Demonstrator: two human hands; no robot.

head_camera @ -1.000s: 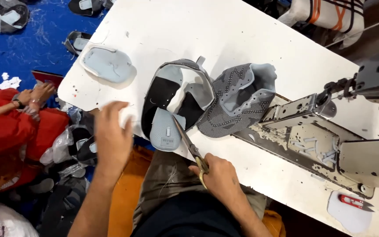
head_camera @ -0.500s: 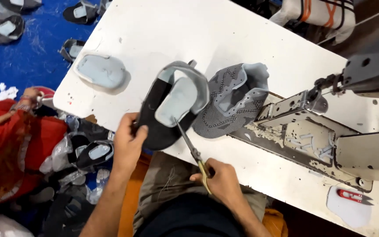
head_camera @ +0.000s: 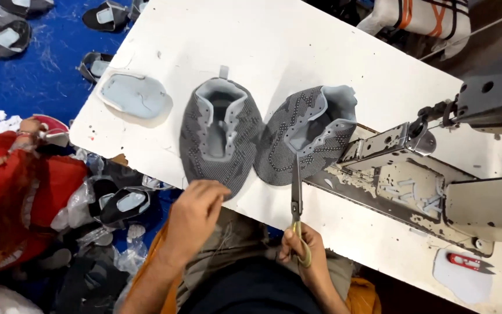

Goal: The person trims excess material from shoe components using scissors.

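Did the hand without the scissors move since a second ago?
Yes. The left hand was off the white table's near edge earlier; now it has moved forward over that edge, and its fingertips touch the near end of the grey shoe upper.

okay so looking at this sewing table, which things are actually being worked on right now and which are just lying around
In use:
- left hand on the flat grey shoe upper
- right hand holding scissors, tips at the second grey shoe upper

Lying about:
- pale insole piece at the table edge
- red thread snips
- dark shoe parts on the floor
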